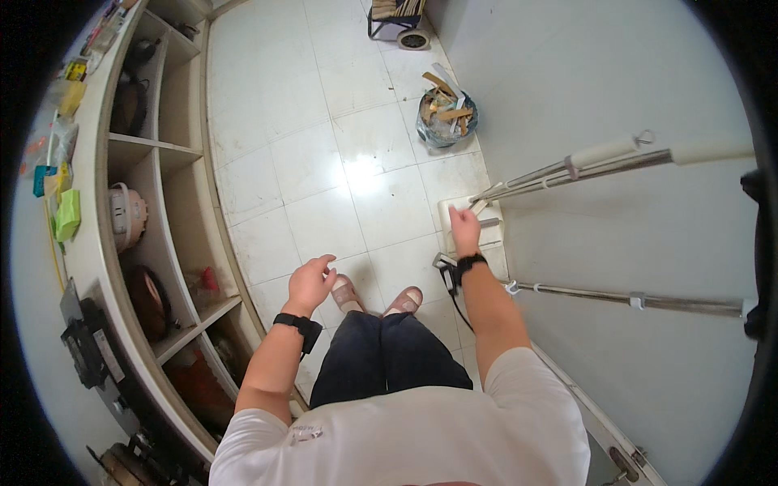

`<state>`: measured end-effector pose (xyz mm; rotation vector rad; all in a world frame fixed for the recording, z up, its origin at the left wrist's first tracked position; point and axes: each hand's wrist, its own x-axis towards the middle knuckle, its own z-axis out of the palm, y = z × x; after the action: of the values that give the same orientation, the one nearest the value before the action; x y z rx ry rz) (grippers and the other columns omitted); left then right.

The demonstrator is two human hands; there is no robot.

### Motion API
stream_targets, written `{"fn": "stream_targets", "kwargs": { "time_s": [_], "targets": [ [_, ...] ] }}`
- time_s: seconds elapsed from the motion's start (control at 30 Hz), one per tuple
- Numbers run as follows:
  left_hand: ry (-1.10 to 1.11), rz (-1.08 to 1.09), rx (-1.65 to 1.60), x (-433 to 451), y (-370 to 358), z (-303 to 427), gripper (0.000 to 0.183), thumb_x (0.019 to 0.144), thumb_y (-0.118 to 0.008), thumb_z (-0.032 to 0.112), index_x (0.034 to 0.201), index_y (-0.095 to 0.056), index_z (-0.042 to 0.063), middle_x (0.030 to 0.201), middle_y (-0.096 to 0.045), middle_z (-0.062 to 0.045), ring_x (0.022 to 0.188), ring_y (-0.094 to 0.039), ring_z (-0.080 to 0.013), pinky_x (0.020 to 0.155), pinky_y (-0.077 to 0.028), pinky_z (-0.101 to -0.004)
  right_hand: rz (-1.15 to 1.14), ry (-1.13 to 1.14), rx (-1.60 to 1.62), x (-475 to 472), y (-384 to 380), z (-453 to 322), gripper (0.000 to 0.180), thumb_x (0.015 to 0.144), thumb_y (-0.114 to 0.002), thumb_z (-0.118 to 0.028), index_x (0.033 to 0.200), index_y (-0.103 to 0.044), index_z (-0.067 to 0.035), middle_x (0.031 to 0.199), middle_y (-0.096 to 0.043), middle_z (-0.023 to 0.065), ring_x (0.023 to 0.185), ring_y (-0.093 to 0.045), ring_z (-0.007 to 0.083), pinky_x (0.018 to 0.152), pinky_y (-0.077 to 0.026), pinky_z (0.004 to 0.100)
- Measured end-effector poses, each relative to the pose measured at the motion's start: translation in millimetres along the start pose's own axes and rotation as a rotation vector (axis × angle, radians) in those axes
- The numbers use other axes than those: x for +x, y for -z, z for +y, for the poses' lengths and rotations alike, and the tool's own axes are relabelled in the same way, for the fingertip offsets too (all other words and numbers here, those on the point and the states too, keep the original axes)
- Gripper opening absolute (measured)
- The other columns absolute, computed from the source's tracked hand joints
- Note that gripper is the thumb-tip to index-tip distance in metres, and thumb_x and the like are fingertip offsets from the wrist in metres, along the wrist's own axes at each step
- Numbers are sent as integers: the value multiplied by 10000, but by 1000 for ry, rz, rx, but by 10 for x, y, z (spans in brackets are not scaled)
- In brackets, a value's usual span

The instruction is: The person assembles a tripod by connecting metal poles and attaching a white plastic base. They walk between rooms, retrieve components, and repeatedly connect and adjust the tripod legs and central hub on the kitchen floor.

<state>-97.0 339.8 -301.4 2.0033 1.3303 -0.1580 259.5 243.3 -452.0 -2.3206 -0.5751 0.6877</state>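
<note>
My left hand [311, 284] hangs in the air above the tiled floor, thumb and fingers loosely bent and apart, holding nothing. A black band circles each wrist. My right hand [465, 229] is slightly blurred and overlaps a white rectangular base [446, 209] on the floor by the wall; I cannot tell if it touches it. Its fingers are curled and partly hidden. Metal poles [529, 178] with pale grips slant up from beside that base along the wall. Another metal pole [589, 293] leans nearer to me. My feet in pink shoes [403, 302] stand on the tiles.
A lined waste bin [448, 118] full of scraps stands by the right wall. Beyond it is a wheeled cart [398, 18]. Open shelves [176, 149] with pots and a rice cooker [127, 217] run along the left, under a counter [97, 158]. A door handle [623, 465] is at lower right.
</note>
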Motion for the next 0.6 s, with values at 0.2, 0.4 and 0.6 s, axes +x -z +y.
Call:
{"fn": "stream_targets", "kwargs": {
  "time_s": [0.2, 0.4, 0.6],
  "targets": [
    [-144, 6, 76, -292, 357, 393, 279, 847, -587, 193, 1122, -634, 170, 924, -681, -90, 814, -657, -283, 710, -527, -406, 78, -252, 107, -897, 942, 1141, 292, 875, -597, -264, 887, -659, 21, 741, -645, 131, 634, -599, 219, 627, -501, 363],
    [-392, 147, 124, -356, 800, 882, 355, 834, -610, 159, 1187, -583, 187, 963, -659, -75, 841, -645, -280, 716, -529, -392, 211, -515, 115, -876, 2285, 1255, 392, 757, -686, -246, 984, -645, 71, 962, -666, 236, 916, -640, 341, 853, -483, 385],
    [-479, 231, 98, -572, 1220, 1315, 357, 832, -623, 196, 1187, -586, 175, 1019, -647, -77, 823, -644, -277, 722, -528, -396, 666, -23, 192, -759, 2800, 375, 540, 762, -724, -319, 1123, -581, 56, 1023, -640, 234, 991, -614, 353, 870, -479, 417]
  ]
}}
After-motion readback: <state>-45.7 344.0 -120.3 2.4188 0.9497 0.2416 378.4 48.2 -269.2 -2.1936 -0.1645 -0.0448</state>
